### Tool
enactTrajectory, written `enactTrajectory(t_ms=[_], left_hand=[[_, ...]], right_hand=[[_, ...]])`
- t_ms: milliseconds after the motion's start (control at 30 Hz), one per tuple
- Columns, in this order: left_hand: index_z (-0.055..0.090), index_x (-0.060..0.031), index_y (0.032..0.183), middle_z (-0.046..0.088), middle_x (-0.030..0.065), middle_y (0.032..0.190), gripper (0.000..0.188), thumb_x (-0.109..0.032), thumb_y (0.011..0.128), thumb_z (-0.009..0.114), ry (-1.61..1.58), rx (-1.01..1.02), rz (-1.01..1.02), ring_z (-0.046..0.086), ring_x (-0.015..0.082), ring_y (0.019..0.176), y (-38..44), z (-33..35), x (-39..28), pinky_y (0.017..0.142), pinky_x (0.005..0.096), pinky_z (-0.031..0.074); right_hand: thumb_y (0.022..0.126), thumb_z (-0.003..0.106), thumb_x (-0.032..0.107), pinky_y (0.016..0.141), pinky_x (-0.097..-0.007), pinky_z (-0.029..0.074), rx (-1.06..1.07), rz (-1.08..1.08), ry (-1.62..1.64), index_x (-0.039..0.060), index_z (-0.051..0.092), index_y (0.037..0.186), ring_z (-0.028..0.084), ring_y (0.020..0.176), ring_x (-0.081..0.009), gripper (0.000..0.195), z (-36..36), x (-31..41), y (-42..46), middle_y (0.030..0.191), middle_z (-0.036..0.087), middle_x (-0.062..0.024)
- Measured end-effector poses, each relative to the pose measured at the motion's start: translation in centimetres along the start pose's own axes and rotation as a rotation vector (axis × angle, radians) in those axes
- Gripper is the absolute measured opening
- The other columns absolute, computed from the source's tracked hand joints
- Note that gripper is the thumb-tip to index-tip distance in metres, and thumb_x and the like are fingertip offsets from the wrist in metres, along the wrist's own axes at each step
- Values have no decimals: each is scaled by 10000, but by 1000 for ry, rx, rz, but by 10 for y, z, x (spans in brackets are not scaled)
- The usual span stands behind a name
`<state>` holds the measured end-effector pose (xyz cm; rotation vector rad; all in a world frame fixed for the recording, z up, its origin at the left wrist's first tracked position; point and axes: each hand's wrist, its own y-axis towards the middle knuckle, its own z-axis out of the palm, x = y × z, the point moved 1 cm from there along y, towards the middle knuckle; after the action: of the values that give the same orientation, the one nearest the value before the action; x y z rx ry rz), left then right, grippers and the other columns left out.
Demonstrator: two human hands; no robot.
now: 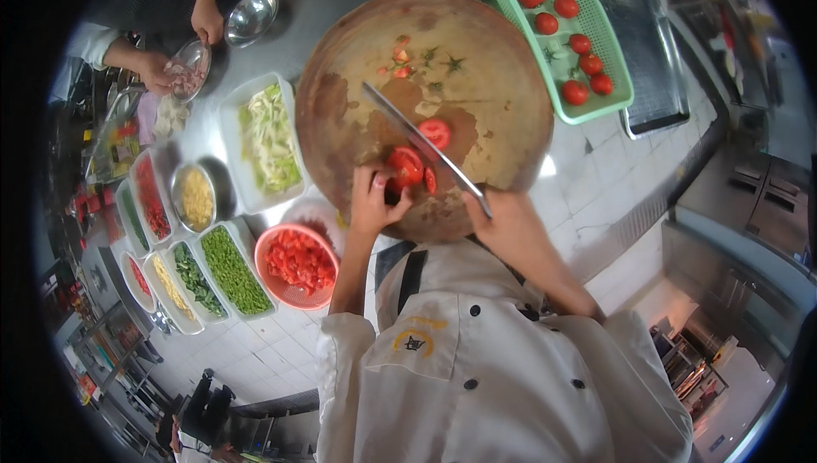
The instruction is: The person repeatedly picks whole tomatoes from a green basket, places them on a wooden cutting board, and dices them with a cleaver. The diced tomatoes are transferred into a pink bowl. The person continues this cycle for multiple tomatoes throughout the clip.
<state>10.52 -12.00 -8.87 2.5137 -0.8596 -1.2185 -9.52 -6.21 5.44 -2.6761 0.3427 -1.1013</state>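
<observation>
My right hand (507, 217) grips the handle of a kitchen knife (424, 144), its blade slanting up and left over the round wooden chopping block (510, 112). At the block's near edge, my left hand (378, 200) has its fingers on a cut tomato (406, 166). A thin tomato slice (431, 180) lies beside that tomato, and a tomato piece with its cut face up (434, 133) lies beyond the blade. Farther up the block are small tomato scraps (401, 57) and green tomato stems (454, 64).
A green plastic basket (562, 112) of whole tomatoes stands at the right, beside a metal tray (657, 118). At the left are a red colander (297, 300) of chopped tomato and several containers of cut vegetables. A co-worker's hands (156, 73) hold a bowl of meat (188, 77) at the upper left.
</observation>
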Motion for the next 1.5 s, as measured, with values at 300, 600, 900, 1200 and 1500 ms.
enactTrajectory(t_ms=[300,600,900,1200,1500], left_hand=[[602,-201,1061,488,57,1188,543,-417,595,778,291,237,127,445,280,1102,16,-1,-35,934,494,294],[654,-187,999,563,-22,1058,278,-316,753,641,461,596,357,437,189,1135,40,-2,-34,959,513,278],[624,-125,1043,551,-14,1055,269,-226,796,582,550,724,455,487,173,1068,59,5,-32,942,465,320],[613,-124,1094,554,1,1037,323,-290,817,596,514,677,431,485,172,1051,51,5,-49,930,460,309],[654,-74,1008,607,14,865,237,-234,837,616,481,836,461,556,136,937,70,-2,-56,882,420,378]], right_hand=[[848,577,149,547,-472,418,-12,218,25,-48,577,703,526,625,-446,245,-26,-70,-50,652,550,-247],[849,585,180,565,-488,416,-66,240,197,-62,558,652,516,621,-459,313,-15,-69,-45,647,544,-267],[848,587,196,545,-496,434,-118,203,257,-75,540,599,530,571,-459,372,-5,-85,-43,586,531,-285],[849,576,197,560,-491,440,-130,269,250,-70,567,653,540,601,-450,332,-4,-84,-49,626,544,-277],[841,586,191,568,-490,446,-146,258,283,-66,567,657,541,616,-452,317,5,-89,-53,625,537,-279]])
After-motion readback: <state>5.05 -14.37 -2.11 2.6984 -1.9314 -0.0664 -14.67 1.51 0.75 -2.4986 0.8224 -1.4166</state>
